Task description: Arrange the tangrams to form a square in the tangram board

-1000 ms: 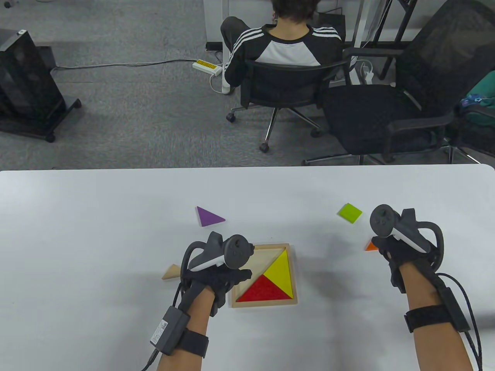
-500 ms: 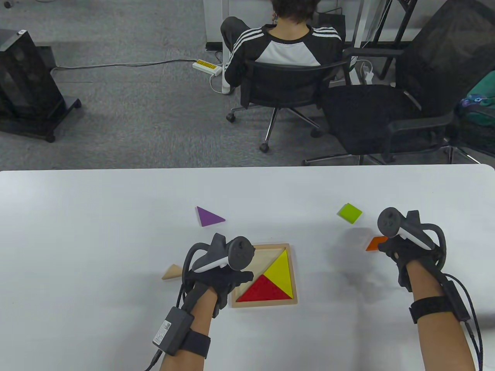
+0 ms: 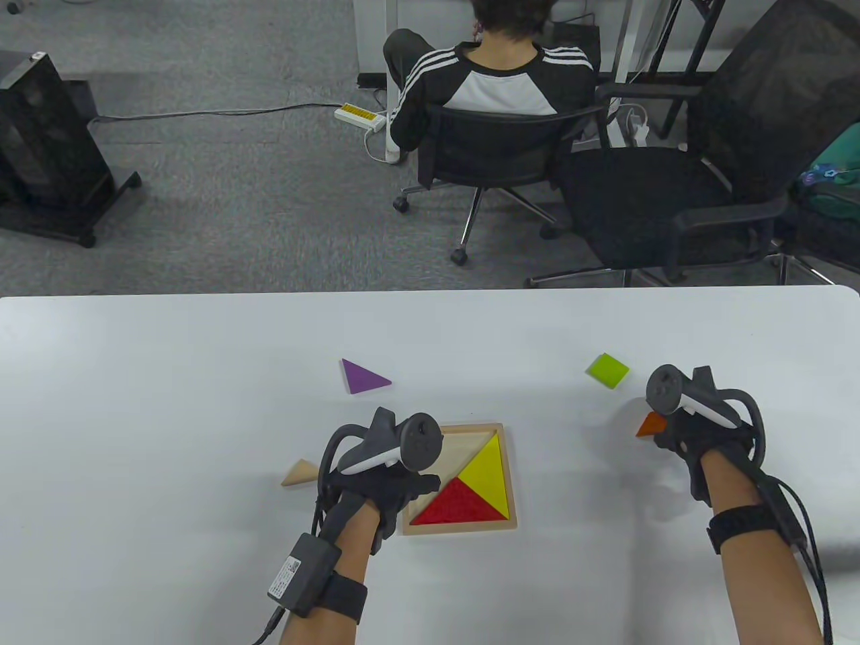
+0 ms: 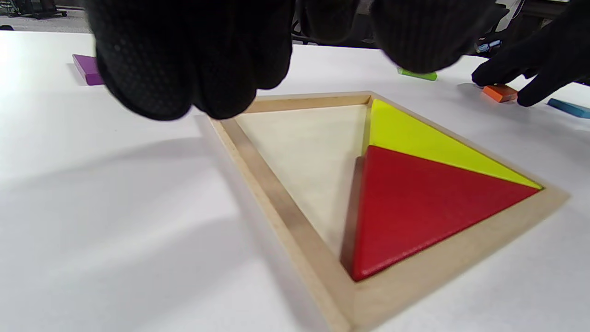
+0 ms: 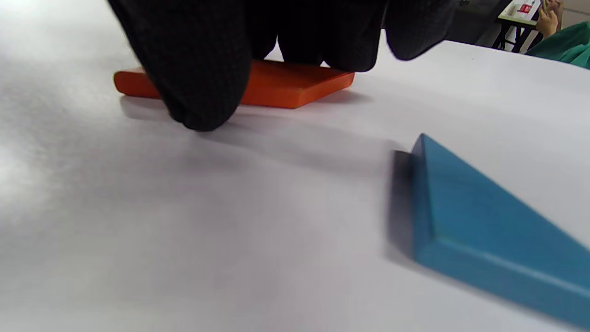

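Two pieces already sit in the tangram board [image 3: 459, 526] at lower centre of the table view: the yellow triangle [image 3: 489, 472] against its right side and the red triangle [image 3: 458, 505] along its near edge, with the upper-left half bare wood. Our left hand [image 3: 383, 485] rests at the board's left rim, fingers loosely curled and holding nothing that we can see. Our right hand [image 3: 692, 440], at the right of the frame, is on the orange piece [image 5: 286, 85]; the right wrist view shows the gloved fingers [image 5: 203, 69] curled down over it, thumb at its near edge, the piece flat on the bench [image 3: 168, 376]. We judge the step in hand to be picking up this orange piece. It is thin and lies flush, so we should pinch it by opposite edges, or tip one edge up first, not press from above. The blue triangle [image 5: 488, 235] lies just beside it and must not be knocked. Once lifted, we should turn the piece in the air to suit the empty corner and lower it flat while the left hand steadies the frame. The purple triangle [image 3: 363, 377], green square [image 3: 609, 370] and plain wooden triangle [image 3: 300, 473] wait loose on the bench.
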Demonstrator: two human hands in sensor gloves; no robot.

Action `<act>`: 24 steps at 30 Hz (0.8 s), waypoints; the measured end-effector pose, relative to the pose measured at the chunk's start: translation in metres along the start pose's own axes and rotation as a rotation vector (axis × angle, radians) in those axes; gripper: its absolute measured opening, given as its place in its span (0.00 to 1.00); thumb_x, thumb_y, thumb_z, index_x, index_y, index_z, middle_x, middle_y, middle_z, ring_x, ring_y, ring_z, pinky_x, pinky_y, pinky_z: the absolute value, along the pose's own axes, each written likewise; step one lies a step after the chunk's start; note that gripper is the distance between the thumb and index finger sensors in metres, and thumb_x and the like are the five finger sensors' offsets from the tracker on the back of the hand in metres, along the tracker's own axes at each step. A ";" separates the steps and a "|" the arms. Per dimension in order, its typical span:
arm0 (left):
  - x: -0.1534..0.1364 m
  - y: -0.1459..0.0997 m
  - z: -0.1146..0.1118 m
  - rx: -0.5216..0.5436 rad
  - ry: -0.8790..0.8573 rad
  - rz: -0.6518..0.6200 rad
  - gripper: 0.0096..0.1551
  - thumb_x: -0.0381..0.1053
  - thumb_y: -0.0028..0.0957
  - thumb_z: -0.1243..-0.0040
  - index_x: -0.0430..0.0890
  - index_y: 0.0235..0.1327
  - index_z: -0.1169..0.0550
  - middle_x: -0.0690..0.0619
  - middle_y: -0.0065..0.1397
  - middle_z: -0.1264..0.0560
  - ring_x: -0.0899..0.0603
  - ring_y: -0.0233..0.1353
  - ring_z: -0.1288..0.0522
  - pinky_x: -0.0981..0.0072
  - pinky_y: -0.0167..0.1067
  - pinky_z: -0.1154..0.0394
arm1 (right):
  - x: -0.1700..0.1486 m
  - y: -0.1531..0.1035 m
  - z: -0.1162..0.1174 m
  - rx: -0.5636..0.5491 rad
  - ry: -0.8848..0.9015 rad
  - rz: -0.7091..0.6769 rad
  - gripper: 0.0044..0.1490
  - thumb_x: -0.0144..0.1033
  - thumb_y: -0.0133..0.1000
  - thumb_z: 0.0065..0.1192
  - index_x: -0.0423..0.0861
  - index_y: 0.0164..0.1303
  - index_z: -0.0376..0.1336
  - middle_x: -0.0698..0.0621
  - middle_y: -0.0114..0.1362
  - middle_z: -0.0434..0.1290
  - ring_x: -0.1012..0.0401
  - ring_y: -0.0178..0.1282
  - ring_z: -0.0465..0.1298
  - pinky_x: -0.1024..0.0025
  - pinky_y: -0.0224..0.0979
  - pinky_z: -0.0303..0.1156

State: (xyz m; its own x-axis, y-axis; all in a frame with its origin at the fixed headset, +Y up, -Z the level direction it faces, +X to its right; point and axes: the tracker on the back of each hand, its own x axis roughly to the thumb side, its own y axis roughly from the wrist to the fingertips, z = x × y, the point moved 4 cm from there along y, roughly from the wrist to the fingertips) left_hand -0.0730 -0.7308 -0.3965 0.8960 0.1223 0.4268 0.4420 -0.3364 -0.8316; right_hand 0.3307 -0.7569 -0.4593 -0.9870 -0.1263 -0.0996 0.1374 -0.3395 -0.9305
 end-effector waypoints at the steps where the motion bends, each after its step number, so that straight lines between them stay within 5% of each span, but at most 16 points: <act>1: 0.000 0.000 0.000 -0.001 -0.002 0.001 0.45 0.60 0.54 0.40 0.47 0.83 0.38 0.37 0.80 0.30 0.29 0.68 0.20 0.43 0.56 0.16 | 0.001 0.001 0.000 0.013 -0.005 -0.001 0.46 0.37 0.50 0.76 0.52 0.79 0.58 0.51 0.86 0.59 0.46 0.86 0.61 0.42 0.87 0.55; 12: -0.009 -0.001 0.001 0.001 -0.035 0.015 0.45 0.60 0.54 0.40 0.47 0.84 0.39 0.37 0.80 0.30 0.29 0.68 0.20 0.43 0.56 0.16 | 0.006 0.014 -0.002 0.094 -0.029 -0.018 0.43 0.37 0.49 0.78 0.53 0.75 0.60 0.55 0.82 0.64 0.48 0.85 0.64 0.42 0.89 0.57; 24: -0.021 -0.003 0.001 0.000 -0.086 0.031 0.46 0.60 0.54 0.40 0.45 0.84 0.40 0.36 0.80 0.29 0.29 0.68 0.20 0.42 0.56 0.17 | 0.009 0.018 -0.003 0.087 -0.029 -0.064 0.44 0.41 0.47 0.79 0.49 0.73 0.61 0.49 0.78 0.66 0.44 0.79 0.68 0.39 0.89 0.56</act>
State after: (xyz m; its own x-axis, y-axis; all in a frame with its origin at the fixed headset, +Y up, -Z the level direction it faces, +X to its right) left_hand -0.0930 -0.7316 -0.4036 0.9097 0.1918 0.3684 0.4138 -0.3414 -0.8439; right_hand 0.3245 -0.7611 -0.4785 -0.9913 -0.1283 -0.0290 0.0816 -0.4269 -0.9006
